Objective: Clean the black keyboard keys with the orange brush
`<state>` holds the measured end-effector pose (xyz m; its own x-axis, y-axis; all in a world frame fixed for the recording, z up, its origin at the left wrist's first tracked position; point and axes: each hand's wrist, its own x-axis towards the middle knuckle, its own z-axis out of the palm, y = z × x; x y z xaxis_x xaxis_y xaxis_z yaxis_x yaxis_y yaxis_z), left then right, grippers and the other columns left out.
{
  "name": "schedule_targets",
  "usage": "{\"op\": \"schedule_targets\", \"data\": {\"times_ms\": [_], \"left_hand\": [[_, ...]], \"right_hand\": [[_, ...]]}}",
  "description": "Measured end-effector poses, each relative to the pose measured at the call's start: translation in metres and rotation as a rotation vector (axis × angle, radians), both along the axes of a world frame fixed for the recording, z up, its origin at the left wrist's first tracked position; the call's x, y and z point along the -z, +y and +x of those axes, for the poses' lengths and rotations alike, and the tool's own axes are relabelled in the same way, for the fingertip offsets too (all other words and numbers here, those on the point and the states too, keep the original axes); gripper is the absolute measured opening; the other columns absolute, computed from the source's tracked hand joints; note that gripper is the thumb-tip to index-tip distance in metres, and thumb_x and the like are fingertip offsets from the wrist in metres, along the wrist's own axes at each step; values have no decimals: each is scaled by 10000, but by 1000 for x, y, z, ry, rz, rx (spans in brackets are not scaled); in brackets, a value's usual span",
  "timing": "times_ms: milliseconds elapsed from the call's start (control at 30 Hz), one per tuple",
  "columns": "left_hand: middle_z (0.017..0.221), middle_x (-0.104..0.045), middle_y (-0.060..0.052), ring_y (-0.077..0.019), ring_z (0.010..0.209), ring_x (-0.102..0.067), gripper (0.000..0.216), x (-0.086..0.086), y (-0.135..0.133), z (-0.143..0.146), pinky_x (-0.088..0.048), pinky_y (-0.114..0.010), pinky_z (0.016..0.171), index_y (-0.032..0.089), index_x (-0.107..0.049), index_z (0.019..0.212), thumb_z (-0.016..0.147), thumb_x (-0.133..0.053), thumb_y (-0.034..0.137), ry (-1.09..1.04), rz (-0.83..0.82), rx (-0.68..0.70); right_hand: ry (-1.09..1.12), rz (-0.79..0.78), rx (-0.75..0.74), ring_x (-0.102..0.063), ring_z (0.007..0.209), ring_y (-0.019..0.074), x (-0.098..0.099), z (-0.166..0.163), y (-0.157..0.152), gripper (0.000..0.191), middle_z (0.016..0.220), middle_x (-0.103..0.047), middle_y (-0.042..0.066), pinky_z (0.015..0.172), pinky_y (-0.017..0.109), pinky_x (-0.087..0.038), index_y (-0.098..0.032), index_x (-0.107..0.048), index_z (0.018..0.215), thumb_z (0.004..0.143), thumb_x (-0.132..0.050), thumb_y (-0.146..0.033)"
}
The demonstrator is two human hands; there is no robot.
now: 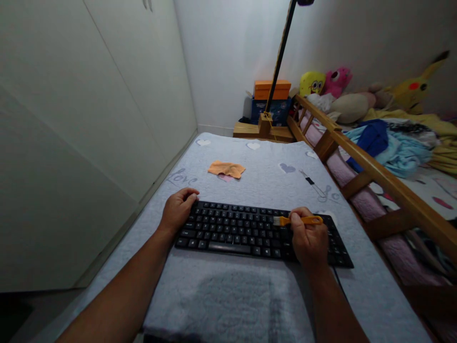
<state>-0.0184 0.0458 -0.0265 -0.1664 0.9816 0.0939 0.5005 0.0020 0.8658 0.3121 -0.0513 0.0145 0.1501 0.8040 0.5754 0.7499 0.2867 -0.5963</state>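
Observation:
A black computer keyboard (232, 233) lies flat on the cloth-covered surface (228, 290), its keys facing up. My left hand (178, 209) grips the keyboard's left end near its upper corner, thumb at the edge. In my right hand (310, 236) is a small brush (310, 220) with an orange handle, pinched between thumb and fingers. Its pale bristles point left, at the keys right of the middle; whether they touch the keys I cannot tell. My right hand hides part of the keyboard's right side.
Beyond the keyboard lie an orange cloth (226, 168) and a thin metal tool with a black band (310, 181). A white cabinet (107, 119) stands left. A wooden bed rail (374, 166) runs along the right. Boxes (272, 90) and a dark pole (282, 52) stand at the back.

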Motion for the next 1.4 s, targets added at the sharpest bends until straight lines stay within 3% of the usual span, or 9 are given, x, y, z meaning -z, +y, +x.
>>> {"op": "schedule_targets", "data": {"times_ms": [367,1067,1400], "left_hand": [[802,-746,-27,-231,772,-680,332,2,1,-1,-493,-327,736,197,-755,912,776,-587,449,-15,8,3],[786,-739,-25,-229,759,-677,334,1,1,0,-488,-325,718,198,-752,902,767,-592,458,-14,1,-4],[801,-752,-29,-231,778,-685,323,2,0,0,-512,-329,758,202,-748,898,762,-599,453,-30,2,-3]], "right_hand": [[49,4,30,-548,535,144,1,-2,0,275,603,-554,-37,538,266,-380,-219,-591,772,995,-459,-311],[-20,-40,-15,-545,531,145,5,0,1,318,582,-520,-40,548,275,-378,-228,-560,730,1008,-431,-314],[95,66,132,-635,640,178,7,3,3,228,714,-651,3,613,294,-457,-209,-634,887,1011,-501,-347]]}}
